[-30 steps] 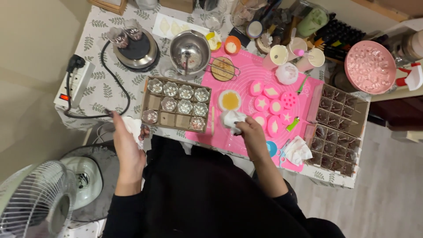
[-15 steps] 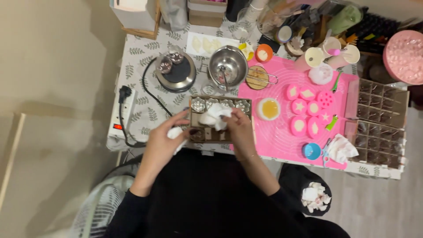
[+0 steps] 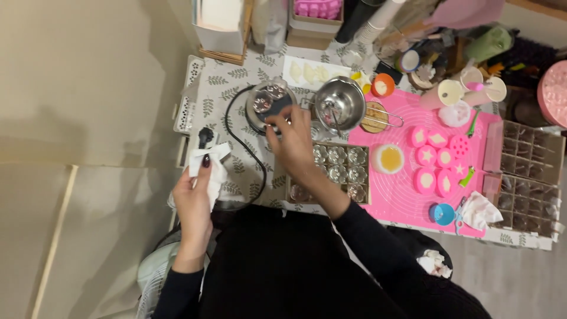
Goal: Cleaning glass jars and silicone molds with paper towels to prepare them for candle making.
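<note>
Right hand (image 3: 292, 139), having left the tray (image 3: 331, 174), is reaching up-frame, fingers spread on the round metal burner (image 3: 266, 106); left hand (image 3: 195, 195) is clamping crumpled tissue (image 3: 209, 165) (soft, white).

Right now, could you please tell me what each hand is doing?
Left hand: closed on a white tissue.
Right hand: over the round hot plate, fingers bent; whether it grips anything cannot be told.

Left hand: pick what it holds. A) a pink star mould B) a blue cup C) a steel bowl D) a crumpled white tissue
D: the left hand grips a crumpled white tissue off the table's left edge, while the steel bowl sits on the table and the right hand reaches toward the round hot plate.
</note>
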